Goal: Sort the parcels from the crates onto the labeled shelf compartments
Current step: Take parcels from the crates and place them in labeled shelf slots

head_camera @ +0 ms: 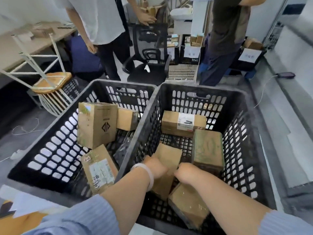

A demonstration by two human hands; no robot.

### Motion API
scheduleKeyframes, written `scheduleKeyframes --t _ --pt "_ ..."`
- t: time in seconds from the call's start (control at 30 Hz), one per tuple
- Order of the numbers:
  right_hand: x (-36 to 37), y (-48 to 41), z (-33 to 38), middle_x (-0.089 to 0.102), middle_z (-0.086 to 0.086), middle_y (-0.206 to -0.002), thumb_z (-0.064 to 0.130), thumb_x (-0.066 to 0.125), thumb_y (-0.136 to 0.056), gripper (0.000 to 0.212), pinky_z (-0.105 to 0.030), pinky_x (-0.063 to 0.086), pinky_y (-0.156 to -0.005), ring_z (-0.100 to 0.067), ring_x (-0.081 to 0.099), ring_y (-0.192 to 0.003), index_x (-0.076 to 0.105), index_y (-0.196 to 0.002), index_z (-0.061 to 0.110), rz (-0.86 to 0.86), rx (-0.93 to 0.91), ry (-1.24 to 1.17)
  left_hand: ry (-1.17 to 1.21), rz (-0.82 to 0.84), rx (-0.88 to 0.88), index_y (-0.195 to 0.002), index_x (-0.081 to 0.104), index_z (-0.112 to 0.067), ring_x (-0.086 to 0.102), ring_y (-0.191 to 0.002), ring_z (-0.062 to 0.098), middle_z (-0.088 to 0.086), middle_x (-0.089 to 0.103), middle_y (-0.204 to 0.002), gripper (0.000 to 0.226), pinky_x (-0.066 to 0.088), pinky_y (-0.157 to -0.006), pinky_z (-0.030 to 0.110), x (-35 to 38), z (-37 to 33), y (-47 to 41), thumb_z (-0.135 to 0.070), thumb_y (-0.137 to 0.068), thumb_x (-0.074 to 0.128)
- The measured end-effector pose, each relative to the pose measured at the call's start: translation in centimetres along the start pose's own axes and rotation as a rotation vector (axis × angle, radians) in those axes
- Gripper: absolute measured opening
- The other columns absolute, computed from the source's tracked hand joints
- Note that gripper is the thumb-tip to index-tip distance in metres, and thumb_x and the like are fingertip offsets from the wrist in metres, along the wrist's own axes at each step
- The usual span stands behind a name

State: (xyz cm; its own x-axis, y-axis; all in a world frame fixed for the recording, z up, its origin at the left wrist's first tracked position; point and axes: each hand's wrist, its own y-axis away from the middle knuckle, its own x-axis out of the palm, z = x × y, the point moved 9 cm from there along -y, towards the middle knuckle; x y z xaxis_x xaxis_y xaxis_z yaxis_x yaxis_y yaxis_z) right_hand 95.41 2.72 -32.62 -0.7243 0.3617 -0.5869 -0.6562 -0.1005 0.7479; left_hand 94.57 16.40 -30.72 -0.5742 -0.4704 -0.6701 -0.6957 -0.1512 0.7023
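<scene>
hands [156,167] apparently gripping parcel [169,155], long axis pointing away

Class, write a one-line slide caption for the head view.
Left hand and right hand grip a cardboard parcel in the right black crate.

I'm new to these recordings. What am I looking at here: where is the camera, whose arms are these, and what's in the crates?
There is no machine here. The single picture comes from a wide-angle camera worn on a person's head, looking down at their own arms. Two black plastic crates stand side by side. The left crate holds three cardboard parcels; the right crate holds four. The left hand, with a pale bracelet on its wrist, and the right hand are both inside the right crate, gripping a flat brown parcel by its sides. Behind the crates stand two other people and a black office chair.
</scene>
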Motion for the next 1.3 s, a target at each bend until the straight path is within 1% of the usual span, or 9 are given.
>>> scheduleKeyframes --t 0.13,0.27,0.5,0.6,0.73,0.9,1.03,1.2,1.3 --pt "0.8 -0.1 -0.6 0.055 -0.024 -0.129 0.001 0.039 -0.100 0.032 -0.042 0.044 -0.095 -0.038 0.052 -0.119 0.052 -0.127 -0.008 0.041 0.107 -0.021 0.068 0.033 -0.050 -0.159 0.005 -0.016 0.036 -0.139 0.041 0.020 0.012 -0.160 0.085 0.039 -0.110 0.044 0.6 0.3 -0.2 -0.037 -0.092 0.052" --pt "0.7 0.2 -1.5 0.053 -0.023 -0.131 0.006 0.041 -0.100 0.033 -0.036 0.045 -0.093 -0.037 0.052 -0.119 0.051 -0.129 -0.005 0.049 0.131 -0.189 0.098 -0.001 0.002 -0.151 0.028 -0.014 0.049 -0.127 0.034 0.014 0.041 -0.145 0.072 0.045 -0.103 0.040 0.4 -0.2 -0.3 -0.035 -0.088 0.056" --pt "-3.5 3.1 -0.4 0.057 -0.002 -0.134 0.029 0.050 -0.091 0.055 -0.029 0.050 -0.087 -0.019 0.058 -0.107 0.041 -0.146 0.028 -0.174 -0.115 -0.503 0.435 -0.181 0.194 -0.150 0.035 -0.021 0.049 -0.122 0.022 0.005 0.032 -0.149 0.071 0.043 -0.106 0.034 -2.0 -1.8 1.3 -0.035 -0.087 0.064" --pt "-6.4 6.8 0.9 0.047 0.004 -0.145 0.021 0.046 -0.096 0.057 -0.034 0.043 -0.103 -0.017 0.047 -0.125 0.033 -0.149 0.034 -0.296 -0.245 -0.724 0.536 -0.318 0.364 -0.157 0.016 -0.024 0.037 -0.123 0.008 -0.001 0.023 -0.152 0.085 0.030 -0.102 0.019 -4.4 -3.4 3.7 -0.037 -0.090 0.067" --pt "-9.4 11.9 1.8 0.029 0.008 -0.154 0.019 0.043 -0.098 0.055 -0.033 0.026 -0.113 -0.011 0.028 -0.140 0.032 -0.149 0.036 -0.493 -0.394 -0.849 0.551 -0.441 0.473 -0.158 -0.002 -0.030 0.028 -0.139 0.017 -0.005 0.015 -0.152 0.113 0.032 -0.111 0.029 -6.8 -5.3 6.6 -0.056 -0.078 0.074" --pt "-11.7 15.8 3.7 0.029 0.018 -0.154 0.021 0.048 -0.095 0.058 -0.038 0.025 -0.119 -0.003 0.026 -0.141 0.032 -0.148 0.042 -0.591 -0.509 -0.779 0.712 -0.385 0.511 -0.158 0.001 -0.038 0.037 -0.135 0.020 -0.002 0.023 -0.149 0.110 0.037 -0.100 0.028 -9.5 -7.0 8.6 -0.051 -0.077 0.075" --pt "-15.5 17.4 0.7 0.030 0.010 -0.153 0.023 0.059 -0.091 0.073 -0.038 0.036 -0.111 -0.012 0.034 -0.137 0.021 -0.152 0.036 -0.825 -0.385 -0.754 1.046 -0.193 0.577 -0.153 0.025 -0.042 0.057 -0.121 0.019 -0.002 0.050 -0.145 0.086 0.050 -0.103 0.043 -10.6 -7.0 8.9 -0.035 -0.084 0.075" --pt "-14.7 14.3 -1.7 0.057 0.004 -0.134 0.048 0.069 -0.082 0.075 -0.046 0.046 -0.101 -0.019 0.059 -0.113 0.035 -0.147 0.037 -0.387 -0.321 -1.152 1.254 0.023 0.653 -0.141 0.041 -0.045 0.069 -0.108 0.016 -0.008 0.068 -0.124 0.052 0.056 -0.093 0.046 -10.2 -7.7 9.8 -0.027 -0.096 0.060" --pt "-13.6 14.0 -1.9 0.066 0.003 -0.122 0.048 0.069 -0.083 0.065 -0.050 0.051 -0.097 -0.022 0.064 -0.110 0.042 -0.141 0.039 -0.363 -0.362 -1.235 1.221 0.011 0.652 -0.140 0.048 -0.044 0.070 -0.106 0.012 -0.010 0.071 -0.120 0.043 0.055 -0.097 0.041 -10.1 -7.8 9.8 -0.034 -0.098 0.057"
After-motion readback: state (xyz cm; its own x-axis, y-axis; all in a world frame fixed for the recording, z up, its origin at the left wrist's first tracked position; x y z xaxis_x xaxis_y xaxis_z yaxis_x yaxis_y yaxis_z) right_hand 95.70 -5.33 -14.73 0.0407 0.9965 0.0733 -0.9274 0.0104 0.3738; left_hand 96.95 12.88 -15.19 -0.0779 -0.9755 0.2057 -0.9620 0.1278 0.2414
